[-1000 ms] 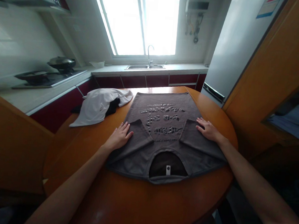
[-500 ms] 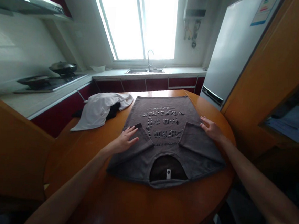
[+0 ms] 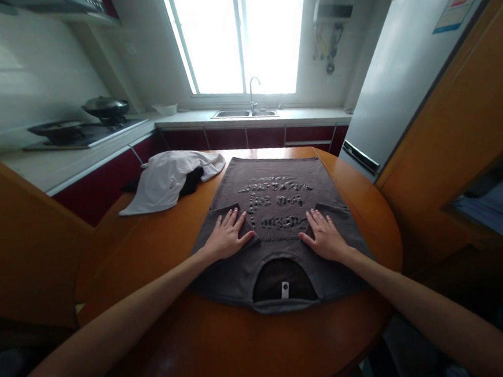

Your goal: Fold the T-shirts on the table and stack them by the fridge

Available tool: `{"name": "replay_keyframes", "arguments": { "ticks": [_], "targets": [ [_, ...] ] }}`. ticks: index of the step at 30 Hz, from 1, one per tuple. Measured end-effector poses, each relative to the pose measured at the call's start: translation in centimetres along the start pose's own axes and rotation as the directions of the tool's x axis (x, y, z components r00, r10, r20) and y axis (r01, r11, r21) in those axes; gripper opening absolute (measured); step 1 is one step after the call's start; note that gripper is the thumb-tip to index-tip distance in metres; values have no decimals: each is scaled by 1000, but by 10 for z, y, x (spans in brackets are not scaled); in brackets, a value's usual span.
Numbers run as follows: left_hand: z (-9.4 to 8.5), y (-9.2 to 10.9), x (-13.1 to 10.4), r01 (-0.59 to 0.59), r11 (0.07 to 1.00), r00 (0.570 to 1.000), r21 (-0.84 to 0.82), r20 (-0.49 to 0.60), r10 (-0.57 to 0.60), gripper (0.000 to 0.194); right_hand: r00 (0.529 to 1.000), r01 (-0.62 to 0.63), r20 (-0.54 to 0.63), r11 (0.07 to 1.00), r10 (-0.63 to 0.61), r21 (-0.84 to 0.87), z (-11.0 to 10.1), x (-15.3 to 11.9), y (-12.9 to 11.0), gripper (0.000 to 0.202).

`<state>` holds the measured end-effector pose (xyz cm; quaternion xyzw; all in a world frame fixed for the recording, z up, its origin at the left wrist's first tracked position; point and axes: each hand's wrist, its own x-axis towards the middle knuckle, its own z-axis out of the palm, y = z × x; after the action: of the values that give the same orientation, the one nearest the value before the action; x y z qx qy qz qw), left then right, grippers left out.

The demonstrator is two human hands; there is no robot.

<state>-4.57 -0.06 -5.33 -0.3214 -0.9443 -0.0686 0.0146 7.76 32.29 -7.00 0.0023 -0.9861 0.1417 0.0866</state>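
Round wooden surface point(image 3: 230, 349) carrying a grey shirt point(image 3: 278, 185) spread flat, printed side up, collar nearest the person, both sleeves folded inward. Beyond the left hand and off to its left lies a crumpled white cloth point(image 3: 165, 176) over a dark garment point(image 3: 191, 181), just beside the shirt's edge. Left hand point(image 3: 228, 239) rests palm down on the folded left sleeve, fingers point(image 3: 232, 217) spread and flat, gripping nothing. Right hand point(image 3: 323, 238) likewise presses flat on the right sleeve, fingers extended, holding nothing. A small white label point(image 3: 285, 289) shows inside the collar, between and just nearer than the hands.
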Motion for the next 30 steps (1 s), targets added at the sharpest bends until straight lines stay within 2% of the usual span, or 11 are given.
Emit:
{"name": "replay_keyframes", "arguments": {
  "ticks": [4, 7, 9, 11, 14, 18, 20, 22, 25, 27, 30],
  "targets": [
    [-11, -10, 6, -15, 999, 1000, -42, 14, 16, 86, 999, -42, 29, 999, 42, 20, -11, 9, 10, 84],
    [-21, -26, 19, 1, 1000, 1000, -27, -3, -1, 81, 997, -73, -25, 997, 73, 14, -25, 24, 30, 75],
    [-22, -39, 25, 54, 998, 998, 13, 19, -54, 79, 989, -137, -52, 990, 136, -24, -29, 32, 47, 71],
    [-19, -49, 28, 91, 995, 995, 47, 43, -93, 76, 978, -209, -16, 976, 208, -58, -29, 36, 61, 68],
    [-17, -58, 25, 78, 994, 997, 74, 18, -80, 73, 975, -223, 8, 972, 224, -73, -27, 33, 72, 65],
    [-24, -56, 16, 16, 997, 994, 81, -107, -7, 70, 978, -167, -132, 986, 161, -30, -31, 26, 67, 63],
    [-25, -51, 14, -23, 998, 992, 65, -121, 31, 70, 981, -125, -152, 992, 121, -20, -30, 23, 60, 62],
    [-21, -46, 15, -42, 998, 996, 37, -72, 44, 71, 987, -107, -123, 994, 101, -36, -24, 22, 54, 62],
    [-10, -44, 20, -27, 1000, 1000, 8, 4, 27, 72, 990, -142, -29, 987, 141, -79, -13, 21, 47, 64],
    [-5, -44, 22, -26, 1000, 1000, -2, 14, 26, 72, 986, -165, 11, 982, 167, -95, -9, 21, 45, 66],
    [-5, -44, 23, -30, 999, 999, -20, -11, 30, 71, 983, -181, -9, 978, 181, -99, -14, 23, 42, 70]
  ]
}}
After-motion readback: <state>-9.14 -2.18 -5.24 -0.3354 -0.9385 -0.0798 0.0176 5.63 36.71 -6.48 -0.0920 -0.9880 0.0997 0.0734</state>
